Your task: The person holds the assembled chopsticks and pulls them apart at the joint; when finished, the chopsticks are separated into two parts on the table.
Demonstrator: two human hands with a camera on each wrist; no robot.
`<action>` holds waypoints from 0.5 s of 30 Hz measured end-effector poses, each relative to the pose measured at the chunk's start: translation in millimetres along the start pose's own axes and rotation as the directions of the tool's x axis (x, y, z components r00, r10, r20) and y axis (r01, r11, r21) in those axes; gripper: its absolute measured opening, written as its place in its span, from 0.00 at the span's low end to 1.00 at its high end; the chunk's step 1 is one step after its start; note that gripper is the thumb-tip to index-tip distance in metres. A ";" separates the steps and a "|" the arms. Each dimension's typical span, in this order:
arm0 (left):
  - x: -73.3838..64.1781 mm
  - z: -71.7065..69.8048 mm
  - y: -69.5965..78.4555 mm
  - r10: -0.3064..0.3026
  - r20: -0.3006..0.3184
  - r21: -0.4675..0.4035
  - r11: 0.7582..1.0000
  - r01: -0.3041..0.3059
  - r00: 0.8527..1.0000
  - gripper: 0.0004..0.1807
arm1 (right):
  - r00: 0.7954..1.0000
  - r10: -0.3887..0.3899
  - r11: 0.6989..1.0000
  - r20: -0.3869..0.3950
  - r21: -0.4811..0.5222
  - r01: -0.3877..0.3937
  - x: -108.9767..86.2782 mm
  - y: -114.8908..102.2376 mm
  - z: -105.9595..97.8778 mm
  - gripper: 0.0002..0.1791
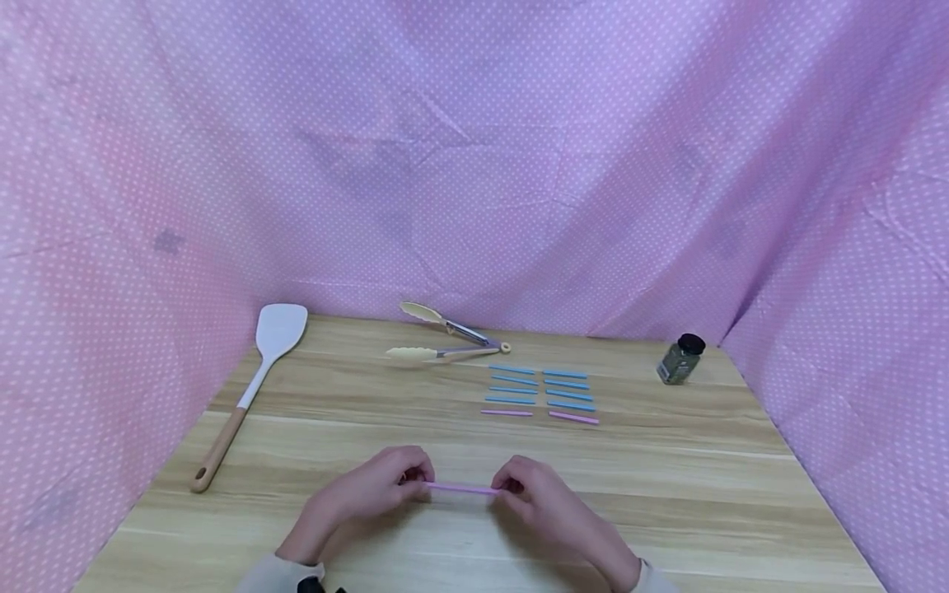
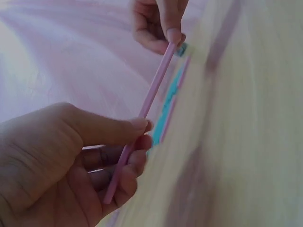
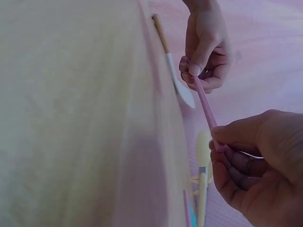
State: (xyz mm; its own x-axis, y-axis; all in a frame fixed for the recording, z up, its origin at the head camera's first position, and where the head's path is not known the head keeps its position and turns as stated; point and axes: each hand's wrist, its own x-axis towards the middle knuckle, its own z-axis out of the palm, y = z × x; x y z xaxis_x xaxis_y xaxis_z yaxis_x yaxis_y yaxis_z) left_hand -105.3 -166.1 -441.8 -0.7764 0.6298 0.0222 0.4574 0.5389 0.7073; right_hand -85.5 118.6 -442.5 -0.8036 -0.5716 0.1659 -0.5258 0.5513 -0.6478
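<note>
A thin pink stick (image 1: 461, 488) is held level between both hands near the front of the table, with shadows below. My left hand (image 1: 381, 482) pinches its left end between thumb and fingers; in the left wrist view part of the pink stick (image 2: 154, 94) runs down across the curled fingers. My right hand (image 1: 547, 501) pinches the other end, and in the right wrist view the tip of the stick (image 3: 219, 147) shows between thumb and fingers. Beyond the hands lie two columns of similar sticks, several blue (image 1: 511, 390) and two pink (image 1: 573, 417).
At the left lies a white spatula (image 1: 282, 329) with a wooden handle (image 1: 222, 445). Spread tongs (image 1: 467, 332) with cream tips lie at the back. A small dark-lidded jar (image 1: 680, 362) stands at the back right. Pink dotted cloth (image 1: 474, 165) surrounds the wooden table (image 1: 704, 494).
</note>
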 end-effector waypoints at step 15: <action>42.3 1.1 33.4 0.082 -0.066 0.181 0.981 -0.069 0.994 0.03 | 0.993 -0.013 1.000 -0.114 -0.012 0.012 17.0 -1.8 -11.3 0.03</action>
State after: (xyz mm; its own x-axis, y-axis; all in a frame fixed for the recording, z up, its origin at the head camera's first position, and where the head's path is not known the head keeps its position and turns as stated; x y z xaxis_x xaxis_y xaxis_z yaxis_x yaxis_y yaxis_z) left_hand -122.4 -120.7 -418.0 -0.7633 0.6335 0.1266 0.5805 0.5865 0.5648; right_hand -101.4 114.7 -430.1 -0.8232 -0.5055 0.2584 -0.5387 0.5520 -0.6365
